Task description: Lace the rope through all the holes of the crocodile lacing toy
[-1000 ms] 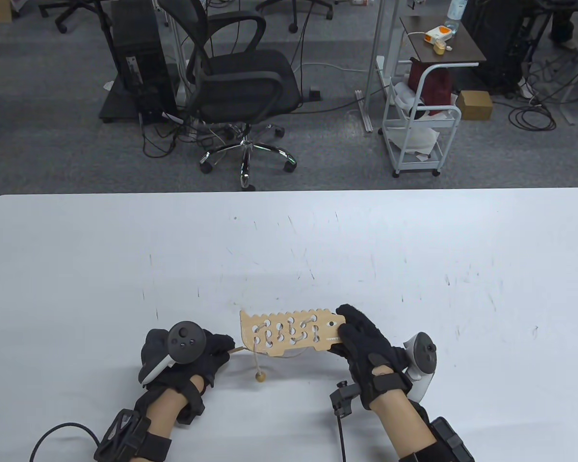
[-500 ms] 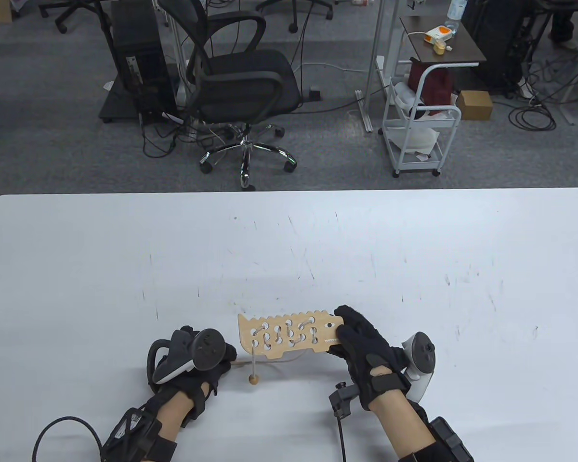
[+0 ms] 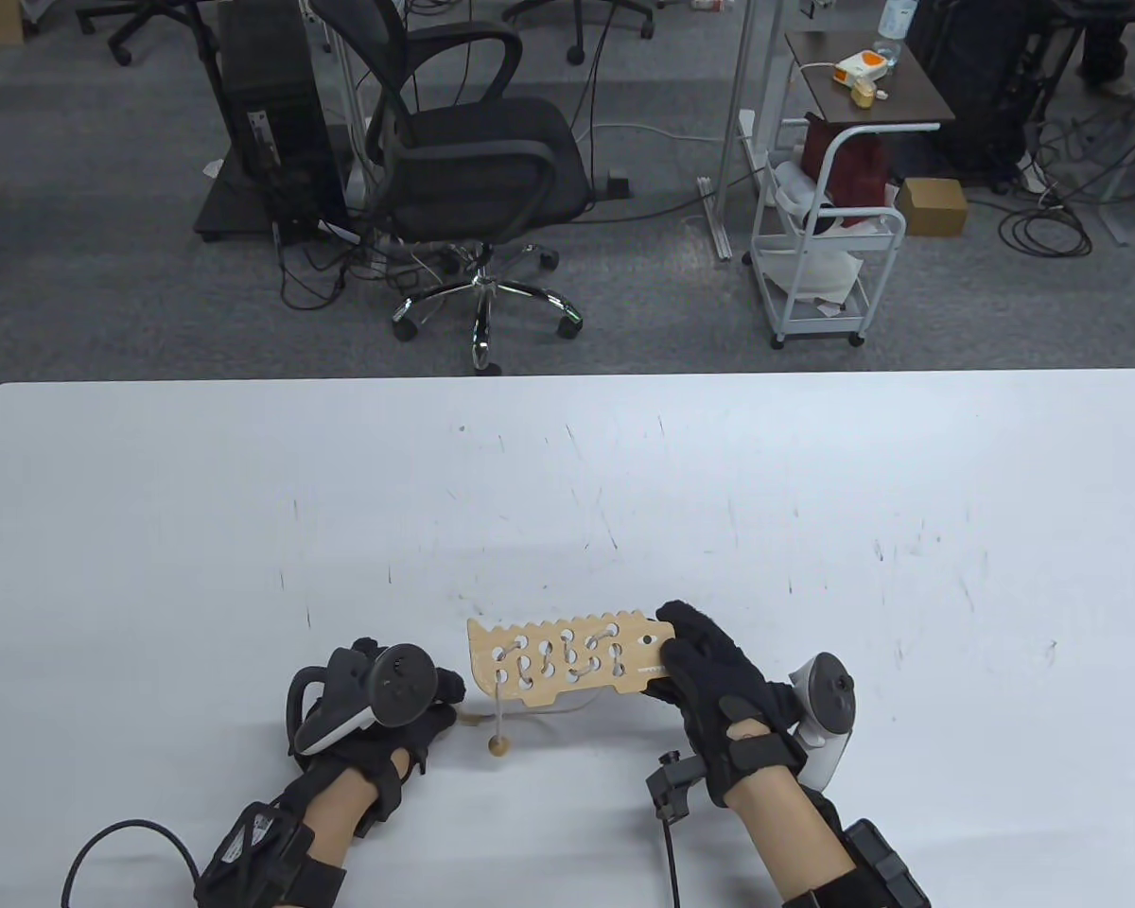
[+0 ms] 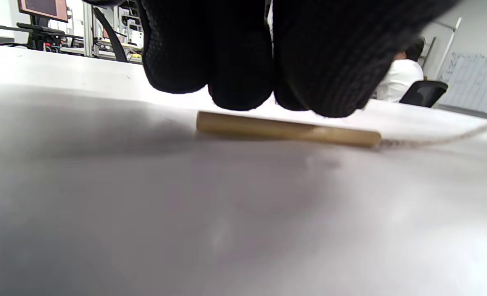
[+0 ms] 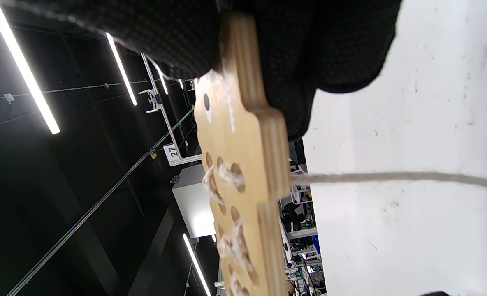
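Note:
The wooden crocodile board (image 3: 567, 660) is held just above the table, with rope laced through several of its holes. My right hand (image 3: 695, 657) grips its right end; in the right wrist view the board (image 5: 243, 164) runs edge-on out of the gloved fingers (image 5: 177, 37). A rope end with a wooden bead (image 3: 498, 746) hangs from a left hole down to the table. The other rope end (image 5: 391, 177) leads to a wooden needle (image 4: 286, 130) lying flat on the table. My left hand (image 3: 440, 698) hovers with its fingertips (image 4: 235, 82) right over the needle, not closed round it.
The white table (image 3: 567, 473) stretches far beyond the toy. A black cable (image 3: 104, 846) loops by my left forearm. Off the far edge stand an office chair (image 3: 473, 161) and a white cart (image 3: 828, 246). A seated person (image 4: 400, 78) shows in the left wrist view.
My left hand has rolled over and shifted slightly right, and the needle it was pulling now lies on the table. The bead has slid a little left. The right hand holds still.

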Tool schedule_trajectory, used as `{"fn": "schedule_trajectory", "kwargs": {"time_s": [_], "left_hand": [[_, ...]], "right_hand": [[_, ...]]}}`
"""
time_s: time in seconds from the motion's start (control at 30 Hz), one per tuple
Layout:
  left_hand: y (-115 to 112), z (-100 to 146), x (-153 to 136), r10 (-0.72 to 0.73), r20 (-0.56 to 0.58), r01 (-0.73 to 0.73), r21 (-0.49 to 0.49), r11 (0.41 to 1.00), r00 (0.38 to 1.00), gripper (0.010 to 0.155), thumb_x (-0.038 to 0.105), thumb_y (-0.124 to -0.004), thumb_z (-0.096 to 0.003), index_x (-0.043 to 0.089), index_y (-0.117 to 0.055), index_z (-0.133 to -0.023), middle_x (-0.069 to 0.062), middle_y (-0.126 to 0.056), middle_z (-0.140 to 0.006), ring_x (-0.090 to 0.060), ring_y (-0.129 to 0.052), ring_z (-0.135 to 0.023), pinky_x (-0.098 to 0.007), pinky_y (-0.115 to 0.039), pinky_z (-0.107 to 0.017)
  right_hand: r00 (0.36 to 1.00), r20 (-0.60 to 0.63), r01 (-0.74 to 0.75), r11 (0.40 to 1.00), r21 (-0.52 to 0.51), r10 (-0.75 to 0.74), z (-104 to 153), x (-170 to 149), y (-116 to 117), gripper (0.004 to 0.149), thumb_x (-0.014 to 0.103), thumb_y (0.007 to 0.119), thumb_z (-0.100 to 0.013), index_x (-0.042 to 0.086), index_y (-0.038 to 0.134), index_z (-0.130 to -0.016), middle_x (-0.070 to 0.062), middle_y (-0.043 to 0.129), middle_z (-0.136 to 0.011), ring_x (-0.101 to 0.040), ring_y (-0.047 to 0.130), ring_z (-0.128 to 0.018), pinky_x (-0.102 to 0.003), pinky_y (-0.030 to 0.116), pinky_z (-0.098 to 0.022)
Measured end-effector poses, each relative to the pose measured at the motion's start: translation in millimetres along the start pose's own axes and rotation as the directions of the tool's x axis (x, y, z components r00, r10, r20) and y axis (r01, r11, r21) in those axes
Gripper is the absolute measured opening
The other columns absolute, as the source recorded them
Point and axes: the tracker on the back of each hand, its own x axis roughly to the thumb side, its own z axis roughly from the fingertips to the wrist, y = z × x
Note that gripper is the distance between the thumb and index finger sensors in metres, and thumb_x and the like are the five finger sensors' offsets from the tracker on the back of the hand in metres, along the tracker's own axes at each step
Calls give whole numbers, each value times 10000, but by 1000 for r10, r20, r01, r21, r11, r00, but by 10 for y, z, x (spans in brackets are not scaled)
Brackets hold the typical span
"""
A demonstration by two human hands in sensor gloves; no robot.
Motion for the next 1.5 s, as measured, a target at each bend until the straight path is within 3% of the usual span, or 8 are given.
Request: {"fn": "schedule_trajectory", "kwargs": {"time_s": [0.27,0.5,0.77,1.5], "left_hand": [[199,92,-138,108,-31,-104,109,989,994,527,504,-819,-429,368,-839,-938,-13,-859,-976,-322,-763,-965,-626,-413,-774],[331,171,-214,121,-65,-106,201,974,991,608,544,-786,-441,419,-702,-1030,19,-659,-1138,-354,-507,-1117,-653,-259,-778],[361,209,-242,134,-102,-113,190,975,986,714,591,-769,-437,497,-501,-1092,55,-345,-1224,-368,-204,-1143,-660,-132,-756],[306,171,-289,158,-141,-133,171,976,977,726,593,-755,-444,507,-459,-1102,35,-317,-1232,-325,-191,-1156,-655,-96,-749]], "right_hand": [[1000,-4,-1,1000,-12,1,6,-1,-10,541,212,803,-467,32,635,-949,-163,886,-834,-319,996,-627,-449,803,-478],[1000,-14,-14,1000,-25,14,8,-13,-33,542,211,805,-465,30,637,-948,-165,887,-832,-319,996,-628,-447,805,-477],[1000,-21,-24,999,-31,23,15,-20,-46,542,211,806,-465,29,639,-947,-166,886,-832,-319,997,-627,-448,805,-475],[995,-75,-71,997,-33,68,-36,-122,30,542,208,801,-468,32,629,-951,-168,876,-843,-328,985,-645,-453,797,-487]]}}
